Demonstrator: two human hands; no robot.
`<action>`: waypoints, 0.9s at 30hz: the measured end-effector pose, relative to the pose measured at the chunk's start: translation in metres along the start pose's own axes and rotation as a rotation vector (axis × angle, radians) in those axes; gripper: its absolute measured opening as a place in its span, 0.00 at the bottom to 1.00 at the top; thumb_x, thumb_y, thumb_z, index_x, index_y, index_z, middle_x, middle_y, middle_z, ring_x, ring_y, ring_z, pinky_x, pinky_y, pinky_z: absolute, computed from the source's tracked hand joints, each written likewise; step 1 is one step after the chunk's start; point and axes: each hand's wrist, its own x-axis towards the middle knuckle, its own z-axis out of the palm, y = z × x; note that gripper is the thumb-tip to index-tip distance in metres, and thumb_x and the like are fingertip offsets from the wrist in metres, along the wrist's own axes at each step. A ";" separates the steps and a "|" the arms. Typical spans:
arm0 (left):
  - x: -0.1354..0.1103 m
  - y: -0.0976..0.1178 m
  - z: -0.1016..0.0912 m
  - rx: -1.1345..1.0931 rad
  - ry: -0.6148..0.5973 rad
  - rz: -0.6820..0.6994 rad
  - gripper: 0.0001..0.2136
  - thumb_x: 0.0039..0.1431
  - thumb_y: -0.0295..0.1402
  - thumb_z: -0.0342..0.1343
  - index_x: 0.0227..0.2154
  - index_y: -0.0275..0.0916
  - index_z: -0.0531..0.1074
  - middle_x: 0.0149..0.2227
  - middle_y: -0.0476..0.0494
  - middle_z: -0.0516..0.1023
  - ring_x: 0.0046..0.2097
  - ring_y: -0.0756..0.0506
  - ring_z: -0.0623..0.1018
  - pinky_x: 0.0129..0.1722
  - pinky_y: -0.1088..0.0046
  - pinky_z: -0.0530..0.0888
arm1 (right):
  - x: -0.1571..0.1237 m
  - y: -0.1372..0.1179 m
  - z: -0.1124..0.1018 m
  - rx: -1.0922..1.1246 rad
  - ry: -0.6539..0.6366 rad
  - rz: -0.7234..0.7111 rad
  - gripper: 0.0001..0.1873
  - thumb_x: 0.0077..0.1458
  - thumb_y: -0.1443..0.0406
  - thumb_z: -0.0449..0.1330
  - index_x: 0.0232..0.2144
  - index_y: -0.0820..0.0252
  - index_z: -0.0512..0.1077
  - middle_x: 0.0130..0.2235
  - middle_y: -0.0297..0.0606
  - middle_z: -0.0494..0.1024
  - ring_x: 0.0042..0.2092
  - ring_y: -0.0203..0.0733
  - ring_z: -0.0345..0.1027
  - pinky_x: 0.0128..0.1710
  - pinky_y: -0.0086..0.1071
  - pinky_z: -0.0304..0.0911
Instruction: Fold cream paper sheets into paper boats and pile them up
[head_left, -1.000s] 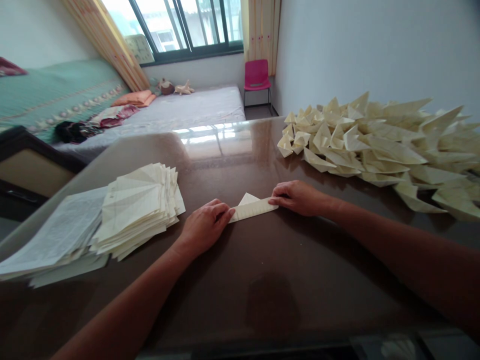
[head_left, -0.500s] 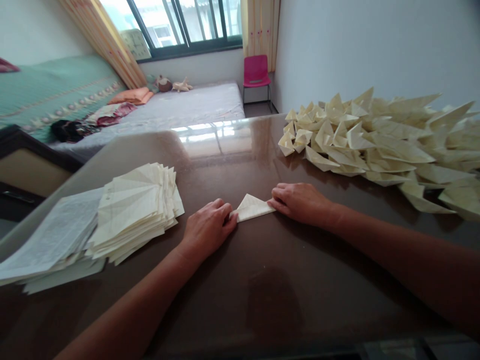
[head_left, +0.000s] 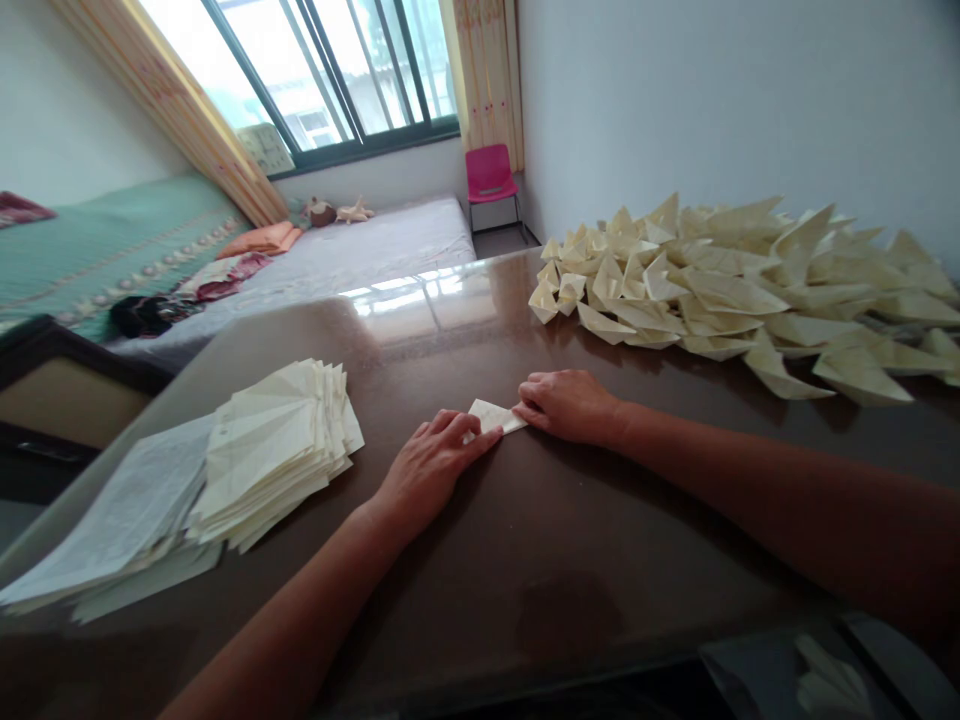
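Observation:
A small piece of folded paper [head_left: 491, 414], cream with a pointed top, lies on the brown table between my hands. My left hand [head_left: 435, 455] holds its left end, the thumb stretched along the lower edge and the other fingers bent over it. At the right end, my right hand [head_left: 562, 405] grips the paper with curled fingers. Both ends are hidden under the fingers.
A stack of cream sheets [head_left: 274, 450] sits left on the table [head_left: 450, 590], overlapping printed sheets [head_left: 142, 500]. Folded paper boats [head_left: 720, 290] are heaped at the right by the wall. Beyond stand a bed [head_left: 390, 235] and a pink chair [head_left: 491, 172].
My left thumb has slid rightward along the paper's lower edge, covering more of it. My right hand still grips the right end. The camera view has shifted and tilted.

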 end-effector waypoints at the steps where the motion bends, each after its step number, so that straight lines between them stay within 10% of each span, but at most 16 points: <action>1: 0.000 0.000 0.000 0.009 -0.002 -0.007 0.23 0.64 0.27 0.45 0.59 0.57 0.59 0.50 0.46 0.70 0.52 0.43 0.66 0.49 0.64 0.66 | -0.002 -0.002 0.000 -0.016 0.040 -0.007 0.17 0.63 0.55 0.48 0.37 0.59 0.72 0.40 0.41 0.75 0.36 0.41 0.69 0.28 0.31 0.52; 7: -0.002 0.003 0.001 0.050 0.012 -0.022 0.24 0.63 0.28 0.48 0.59 0.58 0.59 0.50 0.46 0.70 0.52 0.42 0.65 0.49 0.64 0.65 | -0.024 -0.027 -0.003 -0.159 0.130 -0.330 0.11 0.62 0.68 0.51 0.42 0.61 0.71 0.45 0.45 0.71 0.46 0.46 0.63 0.37 0.35 0.57; 20: -0.011 0.000 -0.008 -0.001 0.079 0.025 0.19 0.59 0.25 0.44 0.50 0.44 0.72 0.46 0.42 0.74 0.45 0.43 0.70 0.44 0.65 0.72 | -0.034 -0.030 -0.019 -0.243 -0.088 -0.139 0.15 0.57 0.73 0.50 0.36 0.64 0.77 0.43 0.51 0.73 0.43 0.48 0.65 0.34 0.36 0.59; 27: -0.006 0.001 -0.012 -0.036 0.104 -0.033 0.13 0.63 0.32 0.45 0.44 0.43 0.74 0.41 0.43 0.75 0.44 0.44 0.71 0.43 0.68 0.71 | -0.015 -0.010 -0.009 -0.018 0.066 -0.113 0.16 0.62 0.56 0.52 0.40 0.58 0.75 0.45 0.45 0.73 0.47 0.46 0.67 0.38 0.33 0.61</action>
